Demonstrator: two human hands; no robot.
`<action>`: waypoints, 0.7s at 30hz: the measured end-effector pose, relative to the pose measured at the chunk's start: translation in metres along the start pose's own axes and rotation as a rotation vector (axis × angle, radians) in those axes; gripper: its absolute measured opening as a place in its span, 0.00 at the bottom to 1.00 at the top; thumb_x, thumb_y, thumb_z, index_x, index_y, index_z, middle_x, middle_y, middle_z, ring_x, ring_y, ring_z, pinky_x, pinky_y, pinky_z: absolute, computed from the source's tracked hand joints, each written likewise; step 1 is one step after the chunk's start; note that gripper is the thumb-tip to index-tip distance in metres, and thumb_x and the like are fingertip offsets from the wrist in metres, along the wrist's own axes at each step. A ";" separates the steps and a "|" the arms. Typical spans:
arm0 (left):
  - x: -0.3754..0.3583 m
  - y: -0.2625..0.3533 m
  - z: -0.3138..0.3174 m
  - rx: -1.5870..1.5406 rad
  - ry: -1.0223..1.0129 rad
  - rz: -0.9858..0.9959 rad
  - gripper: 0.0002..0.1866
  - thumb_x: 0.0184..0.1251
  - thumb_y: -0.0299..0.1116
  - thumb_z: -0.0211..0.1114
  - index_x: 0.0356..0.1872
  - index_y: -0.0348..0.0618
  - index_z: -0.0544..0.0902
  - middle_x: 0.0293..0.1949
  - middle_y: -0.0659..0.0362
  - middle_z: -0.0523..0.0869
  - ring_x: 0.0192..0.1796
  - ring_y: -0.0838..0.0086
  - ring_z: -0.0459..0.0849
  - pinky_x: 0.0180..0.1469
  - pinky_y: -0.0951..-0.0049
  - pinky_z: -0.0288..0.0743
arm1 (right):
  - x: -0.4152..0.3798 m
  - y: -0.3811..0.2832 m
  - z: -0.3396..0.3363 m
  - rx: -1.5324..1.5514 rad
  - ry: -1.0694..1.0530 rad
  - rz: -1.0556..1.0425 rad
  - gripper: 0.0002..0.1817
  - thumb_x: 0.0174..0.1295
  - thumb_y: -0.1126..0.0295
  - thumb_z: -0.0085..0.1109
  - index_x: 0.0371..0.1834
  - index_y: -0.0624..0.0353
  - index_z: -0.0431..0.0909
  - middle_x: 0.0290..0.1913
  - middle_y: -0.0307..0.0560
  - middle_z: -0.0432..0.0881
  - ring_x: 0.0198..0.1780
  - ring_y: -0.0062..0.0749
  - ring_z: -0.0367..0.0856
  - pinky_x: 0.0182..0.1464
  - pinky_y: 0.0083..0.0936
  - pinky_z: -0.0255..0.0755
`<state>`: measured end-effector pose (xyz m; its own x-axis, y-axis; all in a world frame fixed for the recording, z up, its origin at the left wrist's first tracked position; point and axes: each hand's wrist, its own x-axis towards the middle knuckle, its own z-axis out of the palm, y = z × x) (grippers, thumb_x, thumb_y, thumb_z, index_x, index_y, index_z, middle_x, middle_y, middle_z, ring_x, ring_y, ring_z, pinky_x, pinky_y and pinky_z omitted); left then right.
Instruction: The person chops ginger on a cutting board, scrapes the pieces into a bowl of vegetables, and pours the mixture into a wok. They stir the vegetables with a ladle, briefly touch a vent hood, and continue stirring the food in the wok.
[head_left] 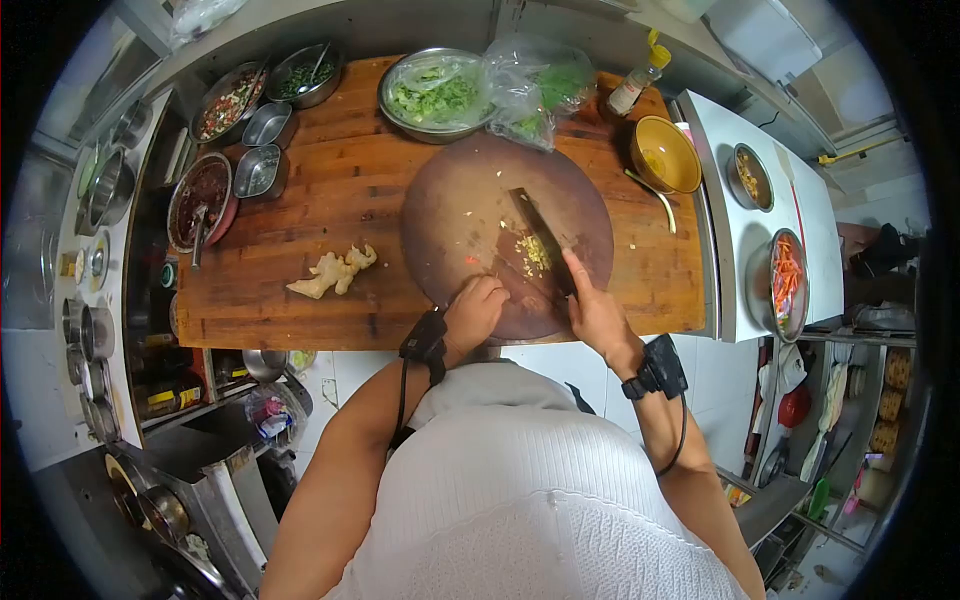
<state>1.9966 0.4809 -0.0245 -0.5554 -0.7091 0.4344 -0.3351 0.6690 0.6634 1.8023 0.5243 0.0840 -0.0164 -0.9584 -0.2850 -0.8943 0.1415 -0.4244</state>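
Observation:
My right hand [597, 315] is closed round the handle of a kitchen knife [537, 228], whose dark blade points away from me over the round chopping board [450, 200]. Beside the blade, on its left, lies a small heap of finely chopped pale yellow bits [531, 256]. My left hand [475, 314] rests at the near left edge of the board, fingers curled in; whether anything is under them is hidden. To the left, a knobbly ginger root [335, 271] lies on the wooden table [300, 318].
At the back stand a bowl of chopped greens [432, 95], plastic bags [540, 85] and a yellow-capped bottle [640, 78]. A yellow bowl [680, 155] and a spring onion stalk [655, 200] are right. Several metal bowls, one with red sauce [200, 195], sit left.

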 end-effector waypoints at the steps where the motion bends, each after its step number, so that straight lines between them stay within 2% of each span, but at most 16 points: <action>1: 0.000 0.001 -0.001 0.006 0.000 0.003 0.10 0.44 0.20 0.56 0.31 0.39 0.75 0.35 0.55 0.73 0.41 0.60 0.72 0.43 0.66 0.68 | -0.001 0.000 0.000 0.001 0.001 0.005 0.37 0.51 0.75 0.44 0.65 0.44 0.41 0.23 0.65 0.75 0.27 0.58 0.74 0.30 0.47 0.66; 13: 0.000 0.005 0.000 0.016 0.000 -0.041 0.08 0.44 0.21 0.56 0.30 0.39 0.75 0.35 0.55 0.74 0.41 0.60 0.72 0.43 0.67 0.68 | -0.004 -0.007 -0.002 0.057 -0.032 -0.030 0.38 0.49 0.77 0.45 0.64 0.44 0.42 0.23 0.65 0.74 0.27 0.59 0.73 0.32 0.47 0.66; 16: 0.002 0.003 -0.001 0.013 0.005 -0.029 0.08 0.44 0.21 0.56 0.29 0.39 0.75 0.35 0.54 0.74 0.42 0.60 0.72 0.44 0.67 0.68 | 0.002 0.003 0.002 0.080 -0.079 -0.017 0.38 0.50 0.78 0.45 0.64 0.44 0.42 0.27 0.66 0.75 0.29 0.59 0.73 0.33 0.48 0.65; 18: 0.002 0.001 0.000 0.005 0.019 -0.033 0.07 0.45 0.21 0.56 0.29 0.38 0.75 0.36 0.54 0.74 0.42 0.60 0.72 0.44 0.68 0.68 | 0.001 0.015 0.009 0.193 0.197 -0.217 0.38 0.52 0.78 0.45 0.65 0.43 0.41 0.31 0.64 0.76 0.29 0.58 0.75 0.34 0.46 0.66; 19: 0.002 -0.001 0.001 -0.067 0.017 -0.114 0.09 0.45 0.21 0.56 0.31 0.38 0.75 0.38 0.54 0.74 0.43 0.60 0.72 0.45 0.69 0.68 | 0.003 0.019 0.008 0.197 0.193 -0.219 0.38 0.52 0.78 0.45 0.65 0.43 0.41 0.31 0.64 0.76 0.29 0.58 0.75 0.34 0.46 0.66; 20: 0.002 -0.001 0.003 -0.140 0.011 -0.196 0.10 0.46 0.21 0.55 0.33 0.38 0.75 0.39 0.53 0.74 0.45 0.60 0.72 0.46 0.70 0.68 | 0.005 0.023 0.006 0.314 0.240 -0.265 0.37 0.53 0.79 0.45 0.65 0.43 0.40 0.30 0.61 0.76 0.27 0.52 0.76 0.31 0.41 0.68; 21: 0.008 0.003 0.003 -0.139 0.006 -0.196 0.10 0.46 0.21 0.55 0.33 0.38 0.75 0.39 0.53 0.74 0.45 0.60 0.72 0.46 0.70 0.68 | -0.001 0.016 -0.008 0.529 0.067 -0.087 0.37 0.54 0.79 0.45 0.65 0.44 0.40 0.26 0.53 0.74 0.22 0.40 0.74 0.25 0.32 0.67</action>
<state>1.9890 0.4782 -0.0206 -0.4853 -0.8242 0.2920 -0.3283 0.4813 0.8128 1.7847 0.5253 0.0841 0.0037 -0.9835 -0.1810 -0.5465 0.1496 -0.8240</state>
